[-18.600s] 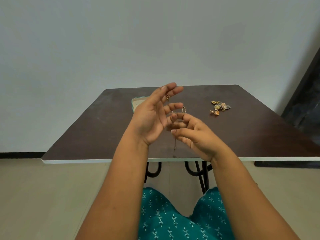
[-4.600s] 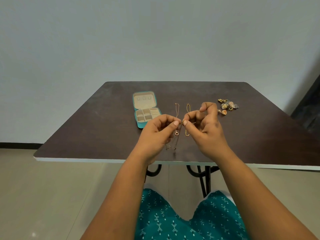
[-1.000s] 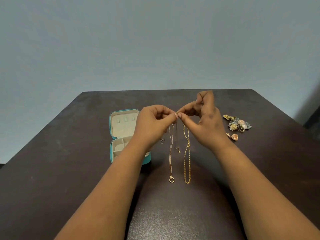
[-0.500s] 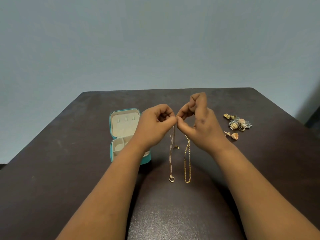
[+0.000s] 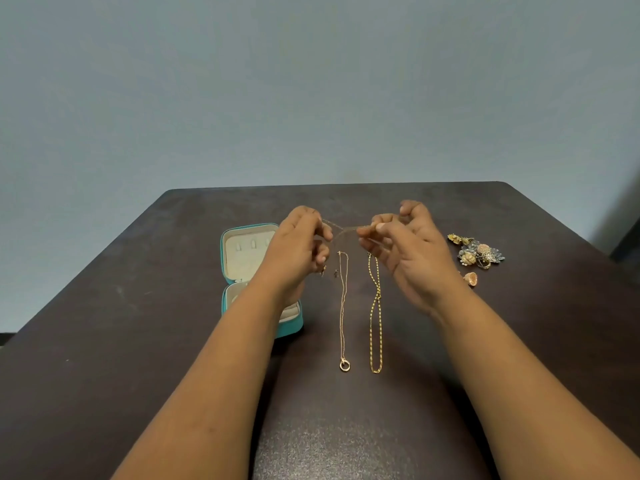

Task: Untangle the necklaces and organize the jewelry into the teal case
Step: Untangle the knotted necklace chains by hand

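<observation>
Dark brown tabletop (image 5: 138, 341) against pale blue wall. Open teal jewelry case (image 5: 242, 265) at left. Left hand (image 5: 298, 251) and right hand (image 5: 408, 251) raised, pinching thin chain (image 5: 341, 230) stretched between. Below, thin rose-gold ring-pendant necklace (image 5: 343, 306) beside gold link chain (image 5: 375, 323), lying straight. Ornate earring cluster (image 5: 478, 254) far right.

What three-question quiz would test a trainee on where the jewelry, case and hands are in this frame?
1. True or false: the teal case is shut.
2. How many necklaces lie straightened on the table?
3. The earring pile lies nearer which hand: A left hand, B right hand?

Key: 1 false, it lies open. 2 two: the thin ring-pendant necklace and the gold link chain. 3 B. Both hands pinch a third fine chain between them.
</observation>
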